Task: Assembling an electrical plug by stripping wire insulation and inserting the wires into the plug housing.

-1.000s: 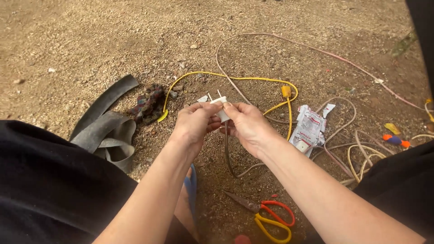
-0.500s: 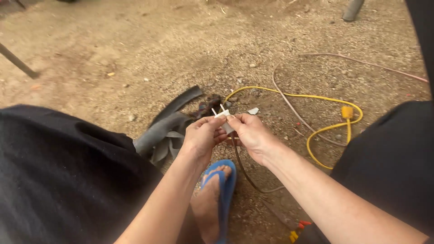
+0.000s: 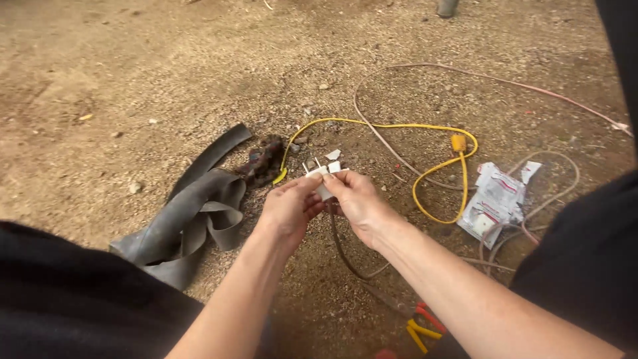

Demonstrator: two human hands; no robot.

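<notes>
Nearest, by the bottom edge, lie red-and-yellow pliers (image 3: 420, 322) on the dirt ground (image 3: 133, 80). Above them the left hand (image 3: 287, 211) and right hand (image 3: 359, 203) meet, fingertips pinched on a small white plug (image 3: 321, 174), prongs up, its brown cord (image 3: 345, 256) trailing down. To do this well, I judge, keep both grips close to the plug body. Left of the plug sits a black rubber strip (image 3: 193, 213); right of it a yellow cable (image 3: 425, 169) and white packet (image 3: 493, 203). Beyond, open dirt leaves room.
</notes>
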